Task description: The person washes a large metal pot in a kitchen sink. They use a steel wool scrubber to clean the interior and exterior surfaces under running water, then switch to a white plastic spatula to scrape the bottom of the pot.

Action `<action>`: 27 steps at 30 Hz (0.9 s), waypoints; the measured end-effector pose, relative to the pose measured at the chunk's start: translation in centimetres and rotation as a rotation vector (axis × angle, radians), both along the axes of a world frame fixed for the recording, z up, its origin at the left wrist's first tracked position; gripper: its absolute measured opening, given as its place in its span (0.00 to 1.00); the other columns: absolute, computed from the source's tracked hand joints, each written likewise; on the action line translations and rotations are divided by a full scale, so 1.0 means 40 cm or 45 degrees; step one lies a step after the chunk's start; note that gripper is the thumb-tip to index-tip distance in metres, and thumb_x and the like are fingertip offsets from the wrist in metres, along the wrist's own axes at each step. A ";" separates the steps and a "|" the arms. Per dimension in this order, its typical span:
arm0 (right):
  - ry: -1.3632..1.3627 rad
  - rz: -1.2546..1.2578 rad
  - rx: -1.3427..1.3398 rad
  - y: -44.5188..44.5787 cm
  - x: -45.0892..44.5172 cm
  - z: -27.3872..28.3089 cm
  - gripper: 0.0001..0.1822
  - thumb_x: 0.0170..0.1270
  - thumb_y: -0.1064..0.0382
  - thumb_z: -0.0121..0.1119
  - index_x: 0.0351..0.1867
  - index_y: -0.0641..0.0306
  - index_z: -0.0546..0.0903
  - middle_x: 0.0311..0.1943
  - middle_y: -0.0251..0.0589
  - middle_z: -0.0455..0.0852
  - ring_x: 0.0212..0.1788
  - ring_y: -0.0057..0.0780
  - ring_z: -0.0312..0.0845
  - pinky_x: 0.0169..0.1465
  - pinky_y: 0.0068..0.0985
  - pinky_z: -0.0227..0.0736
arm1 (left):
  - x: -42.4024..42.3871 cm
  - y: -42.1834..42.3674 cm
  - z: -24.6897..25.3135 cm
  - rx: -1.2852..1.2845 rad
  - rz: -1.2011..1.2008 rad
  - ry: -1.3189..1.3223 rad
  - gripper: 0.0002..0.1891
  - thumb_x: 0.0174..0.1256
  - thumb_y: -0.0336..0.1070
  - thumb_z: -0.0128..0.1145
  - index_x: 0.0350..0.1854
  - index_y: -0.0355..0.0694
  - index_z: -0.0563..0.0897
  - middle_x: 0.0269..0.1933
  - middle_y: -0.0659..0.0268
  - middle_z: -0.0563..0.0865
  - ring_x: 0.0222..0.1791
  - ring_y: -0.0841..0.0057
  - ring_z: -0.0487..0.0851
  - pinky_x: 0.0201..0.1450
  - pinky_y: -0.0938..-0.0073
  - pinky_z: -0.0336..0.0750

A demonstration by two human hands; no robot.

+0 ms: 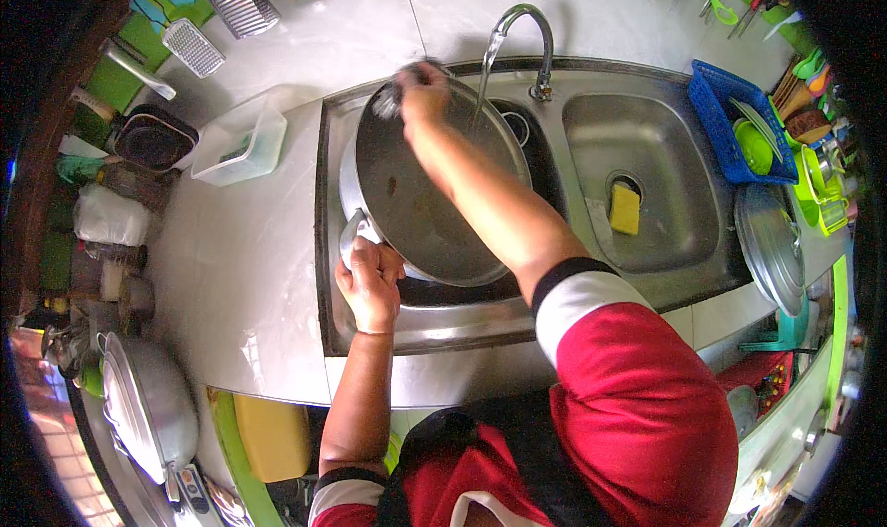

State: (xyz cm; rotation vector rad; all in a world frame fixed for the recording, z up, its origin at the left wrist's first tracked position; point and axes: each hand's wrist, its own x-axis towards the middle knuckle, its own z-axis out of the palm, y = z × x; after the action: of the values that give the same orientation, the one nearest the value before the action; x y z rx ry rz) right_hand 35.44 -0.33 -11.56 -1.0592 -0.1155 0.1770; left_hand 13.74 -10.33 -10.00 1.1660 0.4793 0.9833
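Observation:
A large, wide metal pot (443,215) sits tilted in the left sink basin, its inside facing up. My left hand (371,277) grips the pot's loop handle (355,230) at the near left. At the far rim, my right hand (424,94) presses a dark scrubbing pad (388,101) against the inner wall. Motion blurs both hand and pad, so the pad's material is unclear. Water pours from the curved chrome faucet (547,42) beside my right forearm. Part of a white ring-shaped rim or handle (516,128) shows behind the pot.
The right basin (665,243) holds a yellow sponge (625,210) by its drain. A blue basket (714,125) with dishes and a metal lid (769,250) stand at the right. On the left counter are a translucent plastic tub (242,146) and a large lidded pot (152,402).

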 end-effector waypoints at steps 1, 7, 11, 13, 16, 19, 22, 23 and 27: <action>0.027 0.138 0.083 -0.003 -0.056 0.007 0.18 0.46 0.68 0.61 0.41 0.66 0.72 0.41 0.46 0.75 0.47 0.36 0.68 0.52 0.29 0.60 | -0.012 0.003 -0.004 0.008 0.000 -0.003 0.20 0.63 0.42 0.40 0.11 0.43 0.60 0.08 0.68 0.63 0.09 0.82 0.57 0.14 0.78 0.57; 0.133 -0.128 -0.181 -0.050 0.003 0.040 0.19 0.49 0.65 0.60 0.41 0.66 0.67 0.38 0.45 0.73 0.41 0.31 0.68 0.46 0.28 0.65 | -0.007 -0.015 0.004 -0.078 0.024 0.029 0.19 0.64 0.40 0.37 0.11 0.43 0.60 0.08 0.68 0.63 0.09 0.82 0.57 0.14 0.78 0.57; 0.163 0.547 0.010 -0.105 -0.148 0.059 0.20 0.52 0.63 0.58 0.46 0.64 0.67 0.39 0.39 0.73 0.40 0.28 0.67 0.46 0.26 0.63 | -0.017 -0.001 -0.014 -0.021 -0.025 -0.039 0.19 0.64 0.41 0.38 0.12 0.43 0.60 0.09 0.69 0.62 0.10 0.83 0.57 0.14 0.79 0.57; -0.070 1.115 -0.326 -0.232 -0.233 0.002 0.20 0.54 0.64 0.56 0.47 0.63 0.67 0.40 0.39 0.73 0.42 0.27 0.67 0.49 0.25 0.62 | -0.023 -0.004 -0.013 -0.069 0.025 -0.013 0.19 0.64 0.41 0.38 0.12 0.44 0.60 0.09 0.70 0.62 0.09 0.84 0.57 0.13 0.80 0.56; -0.765 1.557 -0.615 -0.438 -0.231 -0.107 0.16 0.57 0.66 0.51 0.48 0.62 0.71 0.47 0.42 0.72 0.52 0.30 0.65 0.58 0.27 0.55 | -0.012 -0.008 -0.007 -0.085 0.035 -0.029 0.19 0.64 0.41 0.39 0.12 0.45 0.59 0.09 0.71 0.62 0.09 0.84 0.57 0.13 0.81 0.56; -1.206 1.774 -1.391 -0.539 -0.019 -0.324 0.15 0.51 0.68 0.54 0.43 0.59 0.77 0.43 0.46 0.76 0.49 0.39 0.69 0.54 0.31 0.62 | 0.009 -0.020 -0.002 -0.020 0.052 0.017 0.19 0.64 0.41 0.39 0.12 0.45 0.59 0.09 0.72 0.62 0.08 0.85 0.58 0.12 0.81 0.56; -1.368 1.248 -1.925 -0.422 0.165 -0.168 0.19 0.56 0.55 0.49 0.44 0.68 0.71 0.40 0.52 0.75 0.40 0.46 0.74 0.46 0.37 0.68 | -0.015 -0.004 -0.008 0.038 0.031 0.031 0.19 0.64 0.41 0.38 0.12 0.45 0.59 0.08 0.71 0.61 0.08 0.84 0.58 0.12 0.80 0.57; -1.361 0.970 -1.867 -0.374 0.297 -0.236 0.21 0.57 0.55 0.47 0.47 0.68 0.70 0.42 0.53 0.74 0.42 0.46 0.73 0.46 0.36 0.68 | -0.001 -0.009 -0.004 0.033 -0.002 0.016 0.19 0.64 0.41 0.38 0.12 0.45 0.59 0.08 0.71 0.61 0.08 0.84 0.58 0.12 0.80 0.57; -3.170 0.188 -1.713 -0.164 0.300 -0.055 0.18 0.55 0.58 0.46 0.47 0.61 0.73 0.51 0.44 0.69 0.55 0.38 0.61 0.54 0.34 0.59 | -0.011 -0.002 -0.008 0.013 0.010 0.002 0.19 0.65 0.41 0.38 0.12 0.45 0.60 0.07 0.69 0.63 0.08 0.83 0.58 0.12 0.81 0.57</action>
State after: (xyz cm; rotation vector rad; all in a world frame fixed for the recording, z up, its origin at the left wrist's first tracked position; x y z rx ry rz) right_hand 47.43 -6.89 -13.78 -1.9255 -2.5890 -1.2429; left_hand 13.31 -10.42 -10.32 1.1751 0.4806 0.9929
